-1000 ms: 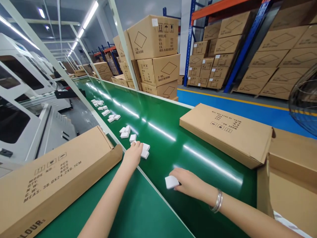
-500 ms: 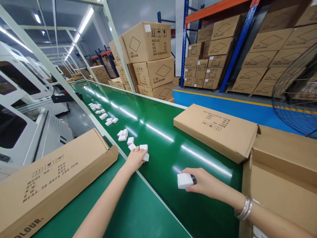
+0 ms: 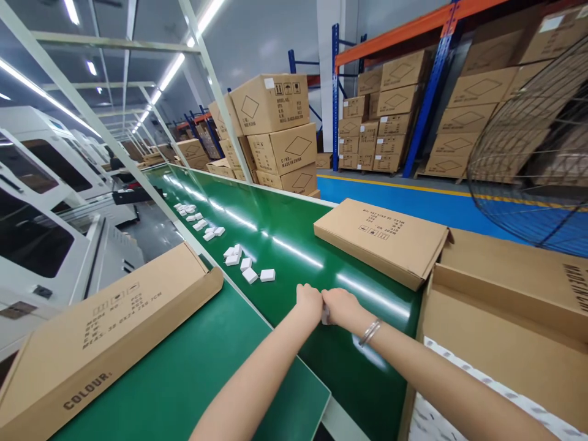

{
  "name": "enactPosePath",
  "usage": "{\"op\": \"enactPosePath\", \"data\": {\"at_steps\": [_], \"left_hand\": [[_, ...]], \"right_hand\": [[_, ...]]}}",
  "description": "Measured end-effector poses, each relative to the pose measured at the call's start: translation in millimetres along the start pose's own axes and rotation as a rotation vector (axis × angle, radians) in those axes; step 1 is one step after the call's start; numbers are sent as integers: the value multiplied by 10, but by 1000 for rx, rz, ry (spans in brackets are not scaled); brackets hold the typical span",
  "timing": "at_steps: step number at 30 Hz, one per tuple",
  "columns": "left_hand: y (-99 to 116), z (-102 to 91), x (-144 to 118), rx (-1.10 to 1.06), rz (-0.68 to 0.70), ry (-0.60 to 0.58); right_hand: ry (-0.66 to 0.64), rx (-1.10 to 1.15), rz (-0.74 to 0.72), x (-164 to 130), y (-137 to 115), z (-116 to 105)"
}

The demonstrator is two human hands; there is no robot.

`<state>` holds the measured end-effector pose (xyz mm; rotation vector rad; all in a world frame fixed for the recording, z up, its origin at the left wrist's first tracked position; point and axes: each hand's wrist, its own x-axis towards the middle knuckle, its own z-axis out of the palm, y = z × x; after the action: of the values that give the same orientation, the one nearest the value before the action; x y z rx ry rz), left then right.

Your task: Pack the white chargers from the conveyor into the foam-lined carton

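Both hands meet over the green conveyor belt (image 3: 294, 245): the left hand (image 3: 309, 304) and the right hand (image 3: 340, 307) are pressed knuckle to knuckle, and a sliver of a small white block (image 3: 325, 316) shows in the gap between them. Each grip looks curled shut around that piece or pieces, though the fingers hide how many are held and how they sit together. To do this well, the blocks should be squared face to face inside the palms before anything is lifted, with thumbs on top and fingertips below so none slips onto the belt. More loose white blocks (image 3: 250, 275) lie near, up the belt along its left edge. An open carton (image 3: 505, 343) stands just to the right, its flap up, and a flat folded carton (image 3: 381, 239) lies on the belt beyond the hands; another folded carton (image 3: 105, 337) rests on the left counter (image 3: 206, 386).
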<state>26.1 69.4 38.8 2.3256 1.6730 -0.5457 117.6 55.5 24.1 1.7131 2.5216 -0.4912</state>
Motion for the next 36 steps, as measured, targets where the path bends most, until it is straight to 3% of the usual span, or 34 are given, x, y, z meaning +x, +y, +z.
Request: {"op": "enactPosePath", "data": {"at_steps": [5,9,11,15,23,29,31,32,34,36], "left_hand": [[-221,122,-89,-56,111,-35],[-475,373,-256,-283,161,71],[-537,513,-340,-368,105,159],[-508,690,-465,-335,-65,252],[-454,697,-469,-307,-86,277],[-472,698,-486,-297,-80,291],[-476,696,-498,-302,-72,300],[-478,693,-501,-308,-71,305],[-481,685,-496,-327,-76,318],[-481,675,-481,-351,-96,336]], "right_hand": [[59,-66,-110,-136,103,94],[156,-125,-277,-232,152,147],[190,-156,-363,-230,134,171],[203,-213,-450,-153,97,251],[194,-237,-482,-78,130,383],[222,-57,-418,-255,164,171],[278,124,-328,-440,234,56],[307,321,-266,-564,279,7],[294,900,-69,-865,371,-52],[161,1477,189,-1199,449,-55]]}}
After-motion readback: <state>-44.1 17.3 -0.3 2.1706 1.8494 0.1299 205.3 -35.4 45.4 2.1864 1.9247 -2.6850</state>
